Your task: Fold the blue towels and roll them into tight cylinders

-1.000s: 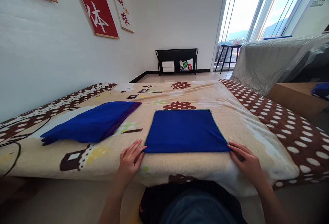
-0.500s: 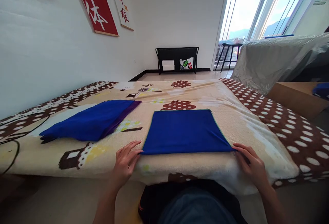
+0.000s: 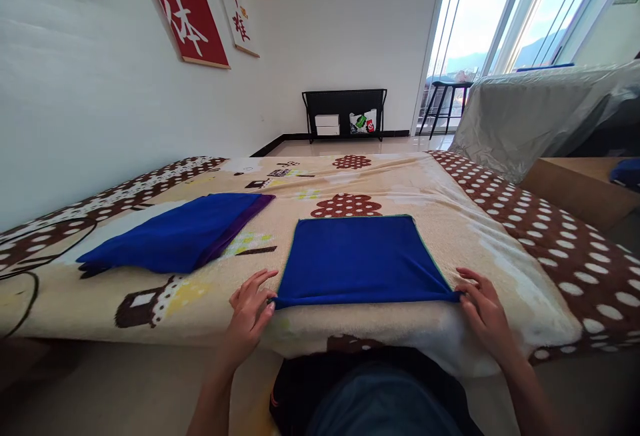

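Note:
A blue cloth (image 3: 363, 256) with thin green edging lies spread flat in front of me. My left hand (image 3: 250, 306) pinches its near left corner between thumb and fingers. At the near right corner, my right hand (image 3: 483, 306) grips the cloth the same way. The near edge is drawn taut and slightly bunched between the two hands, and creases run up from the right corner. To the left lies a folded pile of blue cloth (image 3: 180, 233), with a purple edge showing along its right side; neither hand touches it.
A cream blanket (image 3: 400, 189) with brown dotted borders covers the bed. Beyond it stands a black rack (image 3: 345, 99) against the wall. On the right are a cardboard box (image 3: 575, 186), plastic-draped furniture (image 3: 540, 103) and a black stool (image 3: 443, 103).
Both hands have tightened at the near corners and shifted slightly toward me. The cloth's near edge has come along, gathering a little. The folded pile has stayed put.

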